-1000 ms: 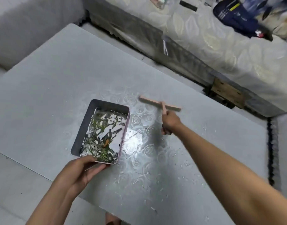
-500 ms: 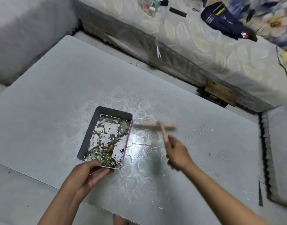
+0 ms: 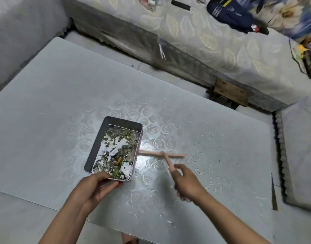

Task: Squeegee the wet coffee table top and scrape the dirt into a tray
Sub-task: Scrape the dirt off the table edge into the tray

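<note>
Table (image 3: 45,120): a grey rose-patterned top is glistening with water (image 3: 204,147) across its right half.
Tray (image 3: 123,125): it is sitting near the table's middle, its long axis running near to far with the far end leaning slightly right; wet green scraps (image 3: 119,155) are lying inside.
Left hand (image 3: 96,187): it is gripping the tray's near end, thumb pressing on the rim and fingers curling underneath.
Squeegee (image 3: 161,155): the pink T-shaped tool is lying just right of the tray, blade running left to right, its left tip pointing at the tray's right wall and about touching it; the handle is slanting back toward the near right.
Right hand (image 3: 188,184): its fingers are curling round the handle's near end, though motion blur is hiding the exact grip.
Background: a patterned sofa (image 3: 204,41) is running along the far side, a dark bag (image 3: 228,13) lying on it.
</note>
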Tool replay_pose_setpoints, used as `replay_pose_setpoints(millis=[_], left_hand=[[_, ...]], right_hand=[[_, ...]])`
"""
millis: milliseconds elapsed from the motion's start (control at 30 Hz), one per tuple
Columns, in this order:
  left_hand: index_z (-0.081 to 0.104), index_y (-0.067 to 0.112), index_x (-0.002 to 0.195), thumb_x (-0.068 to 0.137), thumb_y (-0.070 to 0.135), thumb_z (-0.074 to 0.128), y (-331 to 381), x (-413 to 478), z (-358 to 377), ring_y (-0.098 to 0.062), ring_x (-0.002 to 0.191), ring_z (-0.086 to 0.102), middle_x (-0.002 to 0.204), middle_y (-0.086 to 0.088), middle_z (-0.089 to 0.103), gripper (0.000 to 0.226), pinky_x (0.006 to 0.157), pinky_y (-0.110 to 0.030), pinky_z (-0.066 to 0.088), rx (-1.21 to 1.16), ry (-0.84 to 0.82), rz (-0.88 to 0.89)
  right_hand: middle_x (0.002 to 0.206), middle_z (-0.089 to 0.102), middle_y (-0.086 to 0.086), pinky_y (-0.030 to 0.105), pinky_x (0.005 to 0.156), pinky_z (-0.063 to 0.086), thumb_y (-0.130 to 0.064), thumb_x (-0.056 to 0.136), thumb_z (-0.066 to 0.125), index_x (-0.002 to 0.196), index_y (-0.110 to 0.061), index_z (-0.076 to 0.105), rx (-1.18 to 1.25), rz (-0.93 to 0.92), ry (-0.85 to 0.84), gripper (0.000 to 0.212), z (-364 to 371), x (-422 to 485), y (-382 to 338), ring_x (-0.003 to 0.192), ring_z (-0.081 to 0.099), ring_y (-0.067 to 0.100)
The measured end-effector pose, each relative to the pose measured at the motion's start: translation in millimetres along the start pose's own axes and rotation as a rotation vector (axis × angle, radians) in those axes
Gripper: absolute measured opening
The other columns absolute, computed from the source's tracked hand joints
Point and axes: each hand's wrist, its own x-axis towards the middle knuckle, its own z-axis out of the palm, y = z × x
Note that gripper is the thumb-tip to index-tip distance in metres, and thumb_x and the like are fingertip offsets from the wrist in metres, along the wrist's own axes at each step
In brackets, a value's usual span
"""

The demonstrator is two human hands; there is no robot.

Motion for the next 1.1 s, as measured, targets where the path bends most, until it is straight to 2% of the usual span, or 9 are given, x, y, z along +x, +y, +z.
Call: replay_pose_setpoints(millis=[200,267,367,433,567,633,800,933,1100], left_hand=[[0.051,-0.013,0.116,0.088,-0.010,0.042,-1,10,35,-0.046,0.112,0.055,0.114,-0.031,0.058,0.029,0.054,-0.031,0.056,0.026,-0.004,-0.016],[0.052,-0.013,0.114,0.088,-0.010,0.042,-8,25,50,-0.046,0.106,0.059,0.111,-0.031,0.059,0.028,0.055,-0.032,0.056,0.017,0.005,-0.012],[0.055,-0.014,0.108,0.087,-0.010,0.043,-7,27,54,-0.041,0.074,0.069,0.105,-0.031,0.063,0.025,0.055,-0.033,0.057,0.026,-0.037,-0.029],[0.056,-0.015,0.103,0.085,-0.010,0.044,-10,38,62,-0.042,0.078,0.069,0.105,-0.032,0.063,0.022,0.055,-0.033,0.057,0.030,-0.037,-0.029],[0.054,-0.015,0.113,0.086,-0.010,0.044,-10,65,83,-0.045,0.101,0.061,0.113,-0.033,0.061,0.029,0.059,-0.034,0.056,0.040,-0.016,-0.016],[0.052,-0.015,0.120,0.087,-0.010,0.043,-10,67,92,-0.044,0.101,0.061,0.115,-0.031,0.061,0.035,0.059,-0.033,0.056,0.032,-0.011,-0.026],[0.052,-0.012,0.119,0.088,-0.009,0.041,-4,63,115,-0.039,0.066,0.069,0.102,-0.029,0.063,0.033,0.058,-0.033,0.056,0.021,-0.020,-0.025],[0.049,-0.014,0.122,0.089,-0.009,0.041,3,60,129,-0.045,0.081,0.067,0.110,-0.033,0.060,0.035,0.058,-0.035,0.056,0.037,-0.007,-0.025],[0.051,-0.017,0.119,0.087,-0.010,0.042,7,57,139,-0.048,0.081,0.066,0.103,-0.034,0.064,0.034,0.060,-0.045,0.053,0.082,0.007,-0.003]], right_hand=[[0.067,0.055,0.010,0.018,0.031,0.032,-0.037,0.102,0.037,0.124,-0.015,0.046,-0.018,-0.048,0.231,0.033,-101,82,-41,0.042,0.051,0.021],[0.060,0.051,0.013,0.019,0.035,0.033,-0.043,0.101,0.036,0.120,-0.008,0.049,0.030,0.011,0.219,0.042,-134,130,-52,0.043,0.048,0.022],[0.057,0.049,0.011,0.020,0.037,0.037,-0.052,0.099,0.036,0.112,-0.005,0.052,0.063,0.001,0.217,0.052,-150,160,-70,0.045,0.050,0.022],[0.060,0.049,0.011,0.021,0.039,0.040,-0.060,0.095,0.034,0.102,-0.008,0.050,0.066,-0.045,0.247,0.055,-149,186,-72,0.048,0.052,0.023],[0.082,0.053,0.016,0.026,0.042,0.038,-0.030,0.101,0.028,0.125,-0.013,0.039,0.065,-0.047,0.217,0.031,-117,207,-38,0.062,0.053,0.025],[0.091,0.054,0.015,0.029,0.051,0.038,-0.030,0.102,0.027,0.130,-0.017,0.035,-0.011,-0.088,0.187,0.031,-95,179,-5,0.074,0.055,0.027],[0.072,0.057,-0.002,0.021,0.036,0.034,-0.037,0.102,0.029,0.129,-0.029,0.038,-0.166,-0.115,-0.010,0.030,-85,80,47,0.045,0.051,0.012],[0.065,0.054,-0.006,0.017,0.033,0.034,-0.034,0.099,0.041,0.124,-0.031,0.052,-0.138,-0.168,0.031,0.028,-135,82,16,0.034,0.047,0.004],[0.071,0.053,-0.006,0.020,0.041,0.039,-0.035,0.097,0.043,0.129,-0.032,0.052,-0.252,-0.327,0.168,0.033,-178,182,-64,0.052,0.051,0.015]])
